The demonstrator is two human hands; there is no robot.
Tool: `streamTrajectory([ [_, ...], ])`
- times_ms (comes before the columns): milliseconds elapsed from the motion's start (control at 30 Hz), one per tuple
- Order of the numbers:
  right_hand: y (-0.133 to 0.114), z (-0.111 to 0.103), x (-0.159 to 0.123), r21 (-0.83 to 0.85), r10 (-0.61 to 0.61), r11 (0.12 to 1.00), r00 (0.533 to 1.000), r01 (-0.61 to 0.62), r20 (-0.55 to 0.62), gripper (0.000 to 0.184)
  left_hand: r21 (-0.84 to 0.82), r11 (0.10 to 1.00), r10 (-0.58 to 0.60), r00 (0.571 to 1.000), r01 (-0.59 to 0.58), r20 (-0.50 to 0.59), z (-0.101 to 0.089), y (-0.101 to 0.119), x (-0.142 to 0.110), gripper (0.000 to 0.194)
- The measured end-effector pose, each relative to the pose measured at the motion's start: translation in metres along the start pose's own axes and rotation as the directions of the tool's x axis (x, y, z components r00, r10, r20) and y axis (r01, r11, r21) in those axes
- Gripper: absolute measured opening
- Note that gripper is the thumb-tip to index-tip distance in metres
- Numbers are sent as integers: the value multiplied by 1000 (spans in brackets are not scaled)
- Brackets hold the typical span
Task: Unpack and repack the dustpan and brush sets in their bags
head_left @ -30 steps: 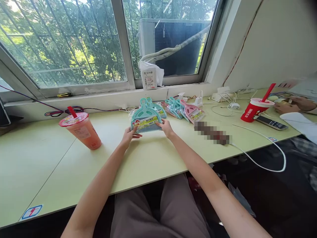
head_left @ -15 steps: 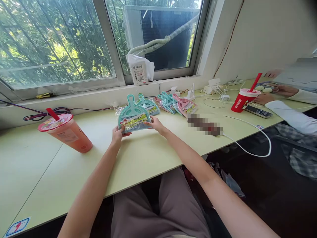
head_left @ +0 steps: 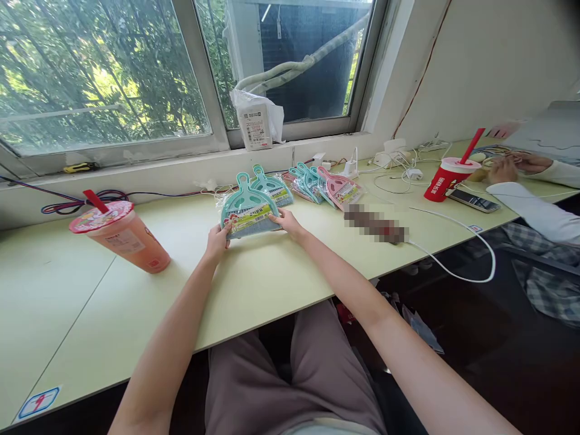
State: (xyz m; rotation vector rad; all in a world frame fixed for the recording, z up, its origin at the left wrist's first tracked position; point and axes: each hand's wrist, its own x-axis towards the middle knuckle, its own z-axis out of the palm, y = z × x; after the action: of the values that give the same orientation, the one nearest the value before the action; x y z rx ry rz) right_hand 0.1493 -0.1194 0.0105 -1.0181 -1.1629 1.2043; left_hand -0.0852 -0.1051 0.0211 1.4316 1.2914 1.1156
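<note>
Near edge of the pale green laminate desk [head_left: 254, 290]: left hand [head_left: 218, 243] and right hand [head_left: 286, 222] narrowly grip opposite sides of a teal plastic dustpan in clear wrap [head_left: 247, 211], seemingly to steady it, handle far. Farther right, a pink plastic dustpan in clear wrap [head_left: 339, 188] lies in a row of 3 or more packs.

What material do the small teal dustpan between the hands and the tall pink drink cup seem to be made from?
The teal dustpan looks like moulded plastic: smooth, with even colour and rounded edges. The pink drink cup looks like translucent plastic, slightly glossy, because the drink's colour shows through its wall.
</note>
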Motion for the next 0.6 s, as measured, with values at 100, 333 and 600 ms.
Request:
streamTrajectory([
  [100, -2, 1, -2, -22, 20, 1000, 1000, -21, -16, 45, -31, 999, 40, 999, -39, 30, 4, 1, -2, 23],
  [333, -19, 9, -25, -379, -184, 917, 976, 126, -119, 46, -71, 997, -49, 990, 40, -131, -19, -4, 10, 17],
  [600, -106, 71, -163, 104, -475, 880, 862, 463, 178, 16, 141, 973, -98, 880, 183, -465, -90, -27, 26, 14],
])
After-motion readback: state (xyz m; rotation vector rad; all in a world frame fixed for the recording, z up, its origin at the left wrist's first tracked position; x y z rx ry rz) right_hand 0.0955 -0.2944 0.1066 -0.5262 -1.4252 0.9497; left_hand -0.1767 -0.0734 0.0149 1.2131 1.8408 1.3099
